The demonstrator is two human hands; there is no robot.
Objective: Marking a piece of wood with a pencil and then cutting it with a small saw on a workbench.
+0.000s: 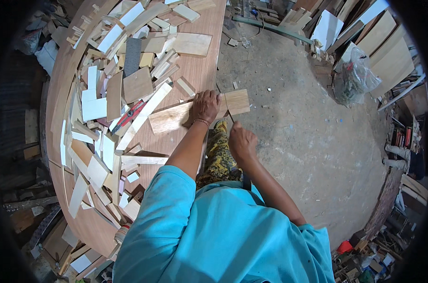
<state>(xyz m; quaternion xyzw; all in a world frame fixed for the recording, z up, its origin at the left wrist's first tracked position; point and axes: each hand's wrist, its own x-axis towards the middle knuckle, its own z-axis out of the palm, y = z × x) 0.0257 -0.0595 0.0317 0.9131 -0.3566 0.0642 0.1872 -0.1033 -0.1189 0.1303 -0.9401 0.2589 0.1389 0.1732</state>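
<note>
A pale wooden board [174, 117] lies across the table's right edge, its far end jutting out over the floor. Pressing down on it is my left hand [207, 104], with the fingers bent over its far edge. My right hand [242, 140] is closed around the near end of a handsaw [230, 114]; the handle is hidden in the fist. Seen edge-on, the saw's thin dark blade crosses the overhanging part of the board, to the right of my left hand.
Offcuts [138, 82] in a jumbled heap cover much of the wooden table [199, 70]. Red-handled pliers [129, 117] lie among them. Below the board's end is a concrete floor [294, 141] with small scraps. A clear plastic bag [355, 80] and leaning panels [386, 52] stand at the far right.
</note>
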